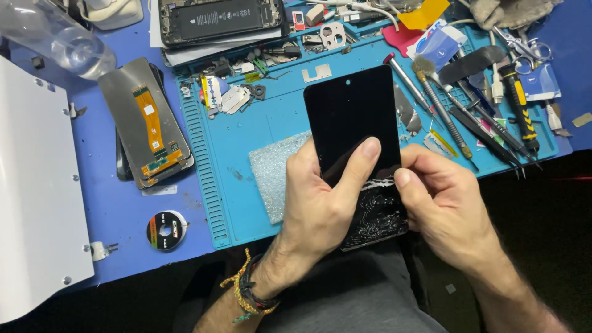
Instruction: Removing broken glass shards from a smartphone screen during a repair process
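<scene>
two hands hold a cracked black phone screen (pixel 361 154) over the front edge of a blue repair mat (pixel 259 123).

the left hand (pixel 320 206) has its grip closed around the screen's left edge, thumb lying across the glass; the right hand (pixel 441 197) pinches the right edge, thumb tip just beside the shattered lower part. the screen tilts up and away, its lower end badly splintered. under it on the mat lies a piece of bubble foam (pixel 274 169). screwdrivers and tweezers (pixel 468 117) lie near the mat's right side. a display panel with an orange flex cable (pixel 148 123) rests on the blue surface to the left, with a small spool (pixel 166 230) nearer.
</scene>
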